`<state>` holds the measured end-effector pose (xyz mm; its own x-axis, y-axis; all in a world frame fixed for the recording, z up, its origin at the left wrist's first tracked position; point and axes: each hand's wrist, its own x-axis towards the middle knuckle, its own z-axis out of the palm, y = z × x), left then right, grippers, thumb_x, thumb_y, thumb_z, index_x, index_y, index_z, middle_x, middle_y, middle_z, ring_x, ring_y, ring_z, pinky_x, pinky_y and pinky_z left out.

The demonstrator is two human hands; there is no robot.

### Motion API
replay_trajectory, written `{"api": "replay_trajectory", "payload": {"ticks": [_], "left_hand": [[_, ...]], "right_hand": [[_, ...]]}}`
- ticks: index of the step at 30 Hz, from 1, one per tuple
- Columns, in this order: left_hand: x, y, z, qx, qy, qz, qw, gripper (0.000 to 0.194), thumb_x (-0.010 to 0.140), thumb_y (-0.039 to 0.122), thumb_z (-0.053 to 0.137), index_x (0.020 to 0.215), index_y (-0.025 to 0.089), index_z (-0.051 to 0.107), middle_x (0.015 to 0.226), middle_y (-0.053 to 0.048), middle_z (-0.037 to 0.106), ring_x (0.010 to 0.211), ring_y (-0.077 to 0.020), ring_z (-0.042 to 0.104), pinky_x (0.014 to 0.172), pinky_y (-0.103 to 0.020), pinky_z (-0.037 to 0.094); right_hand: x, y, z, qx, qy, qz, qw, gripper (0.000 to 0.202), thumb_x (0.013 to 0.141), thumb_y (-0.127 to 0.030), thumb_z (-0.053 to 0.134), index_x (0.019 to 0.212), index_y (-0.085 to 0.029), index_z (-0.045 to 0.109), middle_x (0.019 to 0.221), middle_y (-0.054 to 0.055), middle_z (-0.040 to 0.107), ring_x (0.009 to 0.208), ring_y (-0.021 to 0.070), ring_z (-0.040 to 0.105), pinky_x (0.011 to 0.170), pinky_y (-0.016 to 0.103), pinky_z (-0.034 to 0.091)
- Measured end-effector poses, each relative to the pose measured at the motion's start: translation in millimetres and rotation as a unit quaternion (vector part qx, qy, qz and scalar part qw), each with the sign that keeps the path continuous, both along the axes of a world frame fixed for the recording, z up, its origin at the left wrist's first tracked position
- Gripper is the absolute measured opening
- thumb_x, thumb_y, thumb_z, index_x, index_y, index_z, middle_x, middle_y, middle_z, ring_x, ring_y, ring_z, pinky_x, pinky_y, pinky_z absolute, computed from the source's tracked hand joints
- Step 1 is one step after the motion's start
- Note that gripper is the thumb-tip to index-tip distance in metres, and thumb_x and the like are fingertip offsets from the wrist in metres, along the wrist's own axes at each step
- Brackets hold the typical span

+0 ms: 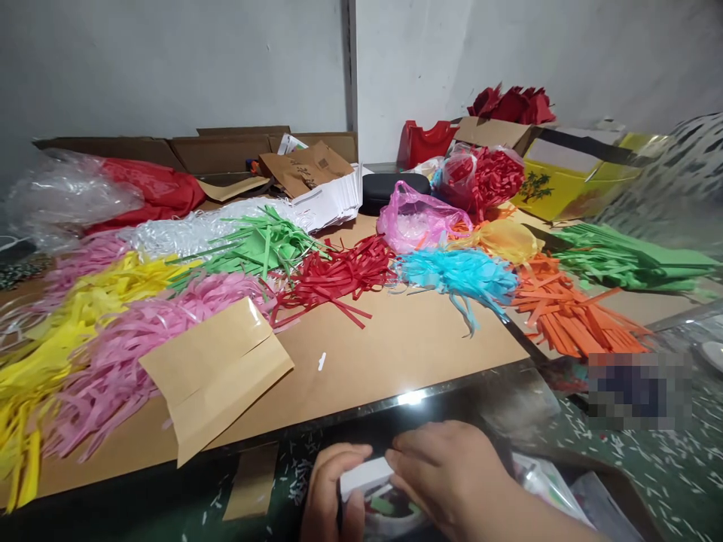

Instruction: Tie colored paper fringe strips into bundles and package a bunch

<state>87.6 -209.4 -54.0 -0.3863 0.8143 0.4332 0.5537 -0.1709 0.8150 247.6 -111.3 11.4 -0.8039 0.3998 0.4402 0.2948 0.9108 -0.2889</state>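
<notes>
At the bottom centre, just below the table's front edge, my left hand (333, 489) curls its fingers round the left end of a small white box (366, 479). My right hand (446, 474) lies over the box's right end, fingers bent against it. Under the box, a clear bag with green and white pieces (389, 508) shows between the hands. On the table (384, 354) above them lie a brown paper envelope (220, 369) and a small white scrap (321, 361).
Bundles of yellow (96, 301), pink (158, 331), green (265, 245), red (344, 271), blue (457, 275) and orange (570, 309) paper strips spread across the table. A yellow box (565, 177) stands back right. An open container with plastic packets (547, 482) is at lower right.
</notes>
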Motion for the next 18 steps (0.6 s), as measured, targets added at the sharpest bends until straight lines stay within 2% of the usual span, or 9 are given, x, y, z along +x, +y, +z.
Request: {"api": "replay_trajectory", "payload": {"ticks": [2, 4, 6, 8, 10, 13, 15, 18], "left_hand": [[-3.3, 3.3, -1.1, 0.024, 0.149, 0.019, 0.988, 0.029, 0.101, 0.031, 0.034, 0.107, 0.023, 0.061, 0.099, -0.008, 0.066, 0.091, -0.0207, 0.065, 0.082, -0.038, 0.053], [-10.8, 8.5, 3.5, 0.046, 0.27, 0.007, 0.962, 0.031, 0.101, 0.029, 0.035, 0.104, 0.024, 0.065, 0.086, -0.004, 0.069, 0.081, -0.019, 0.064, 0.082, -0.04, 0.045], [-20.6, 16.0, 13.9, 0.064, 0.359, -0.008, 0.931, 0.026, 0.1, 0.029, 0.041, 0.099, 0.025, 0.067, 0.074, 0.002, 0.07, 0.067, -0.0163, 0.062, 0.078, -0.039, 0.039], [-28.5, 25.4, 27.1, 0.086, 0.444, -0.022, 0.892, 0.017, 0.096, 0.031, 0.052, 0.097, 0.025, 0.067, 0.072, 0.005, 0.073, 0.063, -0.0147, 0.061, 0.075, -0.038, 0.035], [-31.3, 34.7, 38.6, 0.09, 0.513, -0.054, 0.852, 0.022, 0.094, 0.039, 0.057, 0.099, 0.022, 0.068, 0.076, 0.003, 0.074, 0.069, -0.0164, 0.062, 0.078, -0.039, 0.035], [-28.1, 45.0, 45.2, 0.093, 0.555, -0.151, 0.813, 0.045, 0.097, 0.051, 0.045, 0.098, 0.013, 0.069, 0.07, -0.002, 0.068, 0.064, -0.0179, 0.06, 0.081, -0.041, 0.039], [-26.0, 49.2, 43.5, 0.104, 0.562, -0.178, 0.801, 0.044, 0.099, 0.045, 0.042, 0.094, 0.012, 0.07, 0.061, -0.001, 0.061, 0.055, -0.0169, 0.055, 0.071, -0.039, 0.04], [-26.5, 54.3, 40.5, 0.115, 0.566, -0.155, 0.802, 0.034, 0.1, 0.029, 0.042, 0.089, 0.013, 0.07, 0.055, 0.001, 0.057, 0.051, -0.016, 0.053, 0.062, -0.035, 0.036]], "right_hand": [[-0.4, 2.3, 3.7, -0.014, 0.009, 0.004, 1.0, 0.024, 0.1, -0.029, 0.048, 0.098, -0.019, 0.07, 0.079, 0.005, 0.073, 0.057, 0.017, 0.061, 0.051, 0.03, 0.04], [2.4, 8.6, 10.0, -0.09, 0.004, 0.038, 0.995, 0.026, 0.101, -0.031, 0.048, 0.098, -0.019, 0.071, 0.08, 0.006, 0.073, 0.063, 0.0167, 0.064, 0.057, 0.028, 0.046], [6.6, 17.5, 16.1, -0.197, 0.0, 0.07, 0.978, 0.026, 0.1, -0.034, 0.051, 0.096, -0.02, 0.073, 0.084, 0.006, 0.075, 0.07, 0.0158, 0.068, 0.064, 0.024, 0.051], [9.3, 25.6, 19.1, -0.258, 0.014, 0.069, 0.964, 0.026, 0.099, -0.035, 0.055, 0.092, -0.02, 0.075, 0.085, 0.006, 0.075, 0.074, 0.0152, 0.07, 0.066, 0.022, 0.052], [9.3, 30.4, 18.5, -0.263, 0.033, 0.048, 0.963, 0.025, 0.096, -0.034, 0.058, 0.087, -0.018, 0.076, 0.084, 0.006, 0.074, 0.072, 0.0148, 0.069, 0.064, 0.022, 0.051], [9.1, 31.8, 15.4, -0.26, 0.046, 0.052, 0.963, 0.025, 0.095, -0.035, 0.061, 0.086, -0.018, 0.076, 0.083, 0.005, 0.073, 0.072, 0.0136, 0.068, 0.063, 0.021, 0.05], [13.3, 30.2, 13.7, -0.255, 0.078, 0.047, 0.962, 0.027, 0.096, -0.039, 0.06, 0.088, -0.018, 0.075, 0.082, 0.005, 0.072, 0.074, 0.0135, 0.068, 0.065, 0.021, 0.05], [24.7, 21.2, 10.1, -0.167, 0.17, 0.039, 0.97, 0.026, 0.099, -0.04, 0.056, 0.091, -0.02, 0.07, 0.079, 0.003, 0.074, 0.076, 0.0147, 0.068, 0.077, 0.028, 0.05]]}}
